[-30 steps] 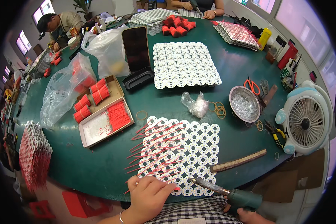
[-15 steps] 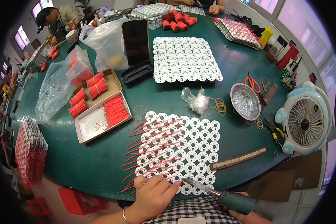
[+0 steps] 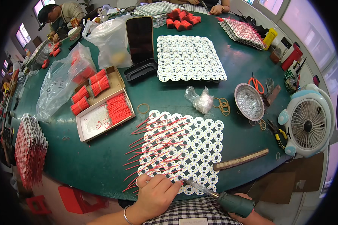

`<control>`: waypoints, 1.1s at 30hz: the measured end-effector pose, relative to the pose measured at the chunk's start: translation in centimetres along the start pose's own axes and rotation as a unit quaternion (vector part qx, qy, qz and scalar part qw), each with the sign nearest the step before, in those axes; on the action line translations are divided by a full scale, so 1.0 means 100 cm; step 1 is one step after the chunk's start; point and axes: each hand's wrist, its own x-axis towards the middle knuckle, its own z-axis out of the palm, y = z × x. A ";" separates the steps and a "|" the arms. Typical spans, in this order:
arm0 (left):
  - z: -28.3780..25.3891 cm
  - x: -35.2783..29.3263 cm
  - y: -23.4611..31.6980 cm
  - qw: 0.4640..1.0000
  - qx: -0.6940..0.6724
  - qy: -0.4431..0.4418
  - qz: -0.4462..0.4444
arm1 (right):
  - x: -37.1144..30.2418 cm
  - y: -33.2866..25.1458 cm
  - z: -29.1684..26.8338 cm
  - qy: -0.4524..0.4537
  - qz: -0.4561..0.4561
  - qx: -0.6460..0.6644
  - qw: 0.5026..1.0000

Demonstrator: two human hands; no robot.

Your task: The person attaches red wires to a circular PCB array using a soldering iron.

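Observation:
A panel of round white LED circuit boards (image 3: pixel 195 155) lies on the table in front of me, with red wires (image 3: pixel 156 144) along its left part. Over the panel's near edge, my left hand (image 3: pixel 157 195) is closed in a pinch, and a bit of red wire shows at its fingertips. In my right hand (image 3: pixel 244 214) is a soldering iron (image 3: pixel 234 204) with a green handle, which partly covers the fingers. Its metal tip points left and meets the panel close to my left fingertips.
A box of cut red wires (image 3: pixel 118 108) stands left of the panel. Beyond it are a stack of white boards (image 3: pixel 189 56) and a phone (image 3: pixel 139 39). Rightward lie a wooden strip (image 3: pixel 242 159), a metal bowl (image 3: pixel 248 103), pliers (image 3: pixel 278 135) and a fan (image 3: pixel 307 125). Other people sit across the table.
The whole view has shifted slightly. Both hands stay almost in place at the panel's near edge, and the soldering iron's handle sits a touch lower and further left.

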 end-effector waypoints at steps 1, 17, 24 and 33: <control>0.001 -0.001 -0.001 1.000 -0.003 0.012 -0.001 | 0.005 -0.002 -0.001 0.001 0.003 0.033 0.999; -0.002 -0.003 -0.003 0.999 -0.052 0.004 -0.014 | -0.031 0.007 0.025 0.125 0.146 0.469 0.862; -0.012 -0.024 0.004 0.999 0.002 0.032 0.011 | -0.027 0.010 0.017 0.061 0.120 0.432 0.892; -0.010 -0.021 0.002 0.999 0.024 0.032 0.026 | -0.018 -0.016 0.010 0.095 0.158 0.351 0.918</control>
